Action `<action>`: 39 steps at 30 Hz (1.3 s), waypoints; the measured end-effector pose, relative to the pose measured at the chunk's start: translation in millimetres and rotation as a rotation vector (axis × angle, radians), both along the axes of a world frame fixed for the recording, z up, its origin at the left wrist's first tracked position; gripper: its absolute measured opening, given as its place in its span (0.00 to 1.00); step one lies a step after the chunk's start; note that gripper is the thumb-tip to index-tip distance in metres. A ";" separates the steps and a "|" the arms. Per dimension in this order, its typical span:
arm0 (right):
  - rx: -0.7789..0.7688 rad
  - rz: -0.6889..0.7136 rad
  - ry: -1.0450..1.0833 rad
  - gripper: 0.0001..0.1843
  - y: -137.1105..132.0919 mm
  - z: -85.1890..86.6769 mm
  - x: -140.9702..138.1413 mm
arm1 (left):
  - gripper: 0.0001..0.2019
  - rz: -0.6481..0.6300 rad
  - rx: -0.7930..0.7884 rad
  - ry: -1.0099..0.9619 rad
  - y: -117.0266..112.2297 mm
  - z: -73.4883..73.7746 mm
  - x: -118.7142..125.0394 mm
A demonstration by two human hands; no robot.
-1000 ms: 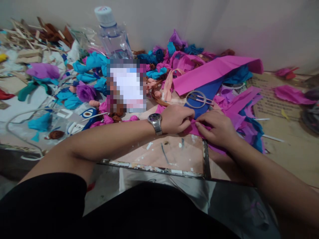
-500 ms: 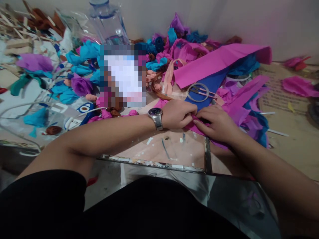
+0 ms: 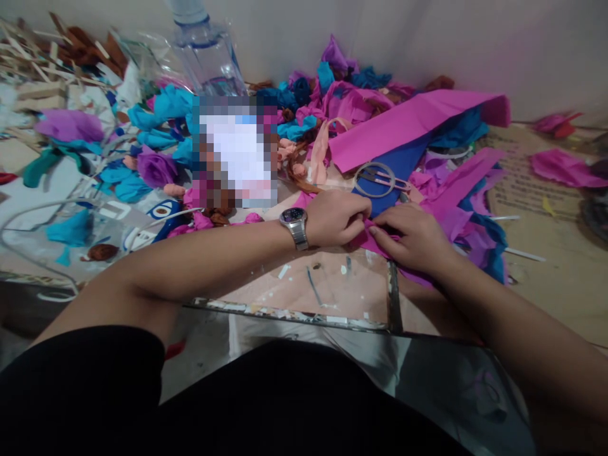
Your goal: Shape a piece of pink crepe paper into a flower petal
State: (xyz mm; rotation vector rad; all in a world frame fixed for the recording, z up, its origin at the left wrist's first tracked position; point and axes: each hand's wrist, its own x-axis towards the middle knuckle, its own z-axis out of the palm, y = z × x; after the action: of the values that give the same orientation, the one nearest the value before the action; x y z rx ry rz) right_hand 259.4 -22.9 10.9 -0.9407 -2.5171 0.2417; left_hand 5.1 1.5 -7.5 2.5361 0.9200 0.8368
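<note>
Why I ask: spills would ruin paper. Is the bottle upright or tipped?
Upright: the bottle has its white cap uppermost, though its base is hidden.

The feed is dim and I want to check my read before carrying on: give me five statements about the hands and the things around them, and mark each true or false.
1. The left hand and the right hand both hold pink paper. True.
2. The watch is on the right arm. False: the watch is on the left arm.
3. The long pink strip lies across blue paper. True.
4. The clear bottle is lying on its side. False: the clear bottle stands upright.
5. Printed cardboard lies toward the right side of the picture. True.
</note>
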 end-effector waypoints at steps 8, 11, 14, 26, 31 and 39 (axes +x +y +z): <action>0.035 -0.009 0.108 0.11 -4.9 4.4 -1.8 | 0.13 0.033 0.021 0.000 1.1 2.1 -1.3; 0.052 -0.009 0.152 0.10 -6.7 6.6 -3.0 | 0.12 0.036 0.018 -0.010 1.1 2.7 -1.3; 0.093 0.011 0.194 0.08 -7.0 7.3 -3.2 | 0.12 0.044 0.010 -0.002 0.8 4.2 -1.7; 0.062 -0.041 0.244 0.13 -11.9 8.6 -0.2 | 0.12 0.140 -0.026 0.022 2.0 7.6 -3.5; 0.011 -0.090 0.186 0.17 -13.9 10.9 0.0 | 0.12 0.133 -0.034 0.017 2.6 7.6 -3.2; -0.038 -0.027 0.103 0.11 -8.9 10.7 -2.8 | 0.18 -0.055 -0.011 -0.002 2.9 4.7 -3.4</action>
State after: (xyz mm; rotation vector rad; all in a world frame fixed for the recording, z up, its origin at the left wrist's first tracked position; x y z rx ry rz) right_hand 256.6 -31.8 21.6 -0.9523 -2.4124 0.3224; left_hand 1.7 4.3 -2.8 2.5388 0.8483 0.8161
